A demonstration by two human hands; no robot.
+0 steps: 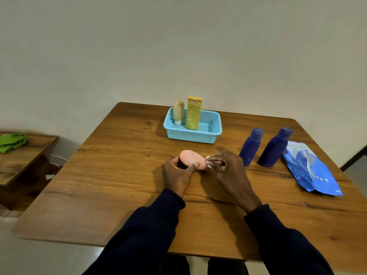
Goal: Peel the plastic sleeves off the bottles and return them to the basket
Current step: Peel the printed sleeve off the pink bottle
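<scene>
A pink bottle (191, 158) lies on its side at the middle of the wooden table (119, 185). My left hand (176, 175) grips its left part, thumb and fingers curled round it. At the bottle's right end, my right hand (228, 171) pinches a small white piece, cap or plastic, I cannot tell which. A light blue basket (198, 135) stands behind, holding a tan tube (178, 112) and a yellow bottle (193, 113), both upright. Two dark blue bottles (251, 145) (275, 146) stand upright to the right of my hands.
Crumpled blue plastic sleeves (309, 169) lie at the table's right edge. A lower wooden side table (23, 155) with a green cloth (12, 142) stands to the left. A plain wall rises behind the table.
</scene>
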